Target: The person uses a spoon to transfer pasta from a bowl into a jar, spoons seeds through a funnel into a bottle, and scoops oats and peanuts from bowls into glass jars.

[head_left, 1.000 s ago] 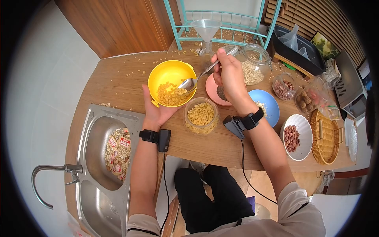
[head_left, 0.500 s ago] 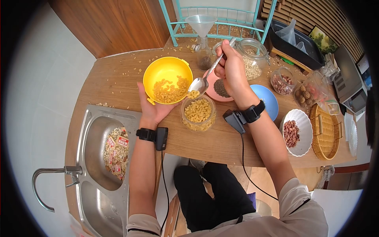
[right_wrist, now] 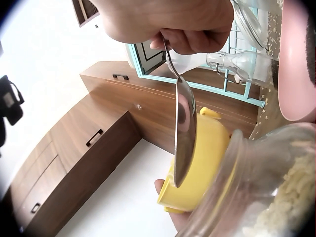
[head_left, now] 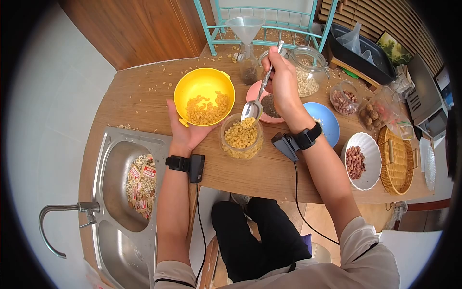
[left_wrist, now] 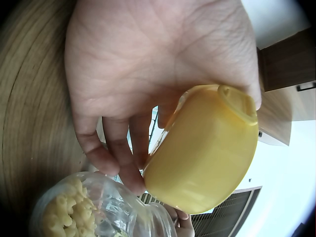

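The left hand [head_left: 186, 130] holds a yellow bowl [head_left: 198, 79] tilted, its thumb at the left side; macaroni lies in the bowl. In the left wrist view the fingers of the left hand [left_wrist: 148, 89] support the bowl [left_wrist: 202, 153] from beneath and beside. The right hand [head_left: 285, 84] pinches the handle of a metal spoon [head_left: 252, 110], whose bowl is over the macaroni in a clear round jar [head_left: 242, 139]. The right wrist view shows the right hand [right_wrist: 173, 24] gripping the spoon [right_wrist: 185, 133] beside the jar's rim [right_wrist: 222, 173].
Behind stand a funnel [head_left: 245, 29] on a bottle and a teal rack [head_left: 269, 44]. A pink plate [head_left: 253, 91], blue plate [head_left: 332, 123], oat jar [head_left: 308, 82], white peanut bowl [head_left: 374, 159] and wicker basket [head_left: 397, 164] are to the right. The sink [head_left: 113, 159] is at left.
The spoon has moved from the yellow bowl rightward to above the clear jar, and its handle stands steeper. The left hand still holds the bowl.
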Tool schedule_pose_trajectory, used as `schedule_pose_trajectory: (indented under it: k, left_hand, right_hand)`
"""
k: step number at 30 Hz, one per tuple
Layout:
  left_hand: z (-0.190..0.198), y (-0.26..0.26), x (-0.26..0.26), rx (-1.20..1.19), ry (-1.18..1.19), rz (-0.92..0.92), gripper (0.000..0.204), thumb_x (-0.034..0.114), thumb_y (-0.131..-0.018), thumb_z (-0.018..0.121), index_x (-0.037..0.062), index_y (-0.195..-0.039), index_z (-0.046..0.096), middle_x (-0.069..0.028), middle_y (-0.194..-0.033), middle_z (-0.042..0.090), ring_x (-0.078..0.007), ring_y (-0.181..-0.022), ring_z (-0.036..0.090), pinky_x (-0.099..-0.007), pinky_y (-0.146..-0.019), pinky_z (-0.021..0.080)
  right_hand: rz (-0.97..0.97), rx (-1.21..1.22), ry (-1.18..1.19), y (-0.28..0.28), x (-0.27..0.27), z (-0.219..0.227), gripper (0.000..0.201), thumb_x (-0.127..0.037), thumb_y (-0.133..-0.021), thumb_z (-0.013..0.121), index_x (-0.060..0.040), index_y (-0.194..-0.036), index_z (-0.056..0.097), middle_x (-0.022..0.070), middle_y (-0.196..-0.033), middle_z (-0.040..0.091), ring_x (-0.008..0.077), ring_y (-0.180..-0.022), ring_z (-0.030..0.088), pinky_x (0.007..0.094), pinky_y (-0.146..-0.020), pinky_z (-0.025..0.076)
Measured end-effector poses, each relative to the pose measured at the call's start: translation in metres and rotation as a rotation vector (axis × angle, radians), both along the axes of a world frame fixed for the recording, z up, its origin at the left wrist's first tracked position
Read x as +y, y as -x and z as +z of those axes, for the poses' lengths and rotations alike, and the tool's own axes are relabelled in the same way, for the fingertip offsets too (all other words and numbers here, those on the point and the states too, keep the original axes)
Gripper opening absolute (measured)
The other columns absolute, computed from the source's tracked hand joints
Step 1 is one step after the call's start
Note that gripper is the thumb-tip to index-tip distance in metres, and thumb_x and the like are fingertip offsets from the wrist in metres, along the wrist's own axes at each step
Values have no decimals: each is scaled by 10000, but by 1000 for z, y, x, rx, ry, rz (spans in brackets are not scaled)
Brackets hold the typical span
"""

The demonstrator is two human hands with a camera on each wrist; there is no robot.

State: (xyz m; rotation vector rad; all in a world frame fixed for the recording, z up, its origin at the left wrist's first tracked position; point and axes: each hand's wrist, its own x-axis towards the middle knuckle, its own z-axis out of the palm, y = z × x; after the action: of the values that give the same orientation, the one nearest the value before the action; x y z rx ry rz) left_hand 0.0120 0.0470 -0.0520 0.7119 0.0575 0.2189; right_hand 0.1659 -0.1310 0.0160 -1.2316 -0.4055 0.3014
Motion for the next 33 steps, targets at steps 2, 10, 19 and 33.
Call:
schedule_pose_trajectory:
  k: [2, 10, 19, 33]
  left_hand:
    - [0, 0, 0, 0, 6, -5, 1055, 900, -769, 363, 170, -1525, 268, -148, -1561, 289, -347, -1433, 289, -612, -1145, 235]
    - [2, 0, -1, -2, -12, -2, 1071, 908, -754, 378, 169, -1522, 274, -147, -1552, 303, -341, -1426, 301, -597, -1141, 250]
    - [-2, 1, 3, 6, -24, -9, 1058, 900, -766, 373, 168, -1523, 270, -148, -1550, 304, -343, -1421, 310, -599, -1138, 256]
    - [-1, 1, 2, 7, -4, -4, 1052, 894, -771, 373, 164, -1522, 271, -153, -1552, 301, -349, -1424, 303, -612, -1142, 241]
  right_hand:
    - [-18, -45, 23, -1, 0, -1, 449, -449, -1030, 432, -150, -695, 460, -86, -591, 285, 39, -474, 221, 226, -440, 176]
    - [-54, -166, 50, 0, 0, -3, 495, -424, -1034, 442, -94, -670, 498, -58, -603, 375, 57, -568, 344, 245, -528, 270]
    - [-37, -139, 62, -1, 0, -4, 489, -418, -1031, 452, -90, -671, 502, -54, -615, 381, 64, -591, 344, 251, -552, 276]
    - [-43, -113, 37, -1, -1, -1, 474, -432, -1026, 450, -114, -677, 490, -66, -583, 358, 47, -516, 315, 237, -477, 241]
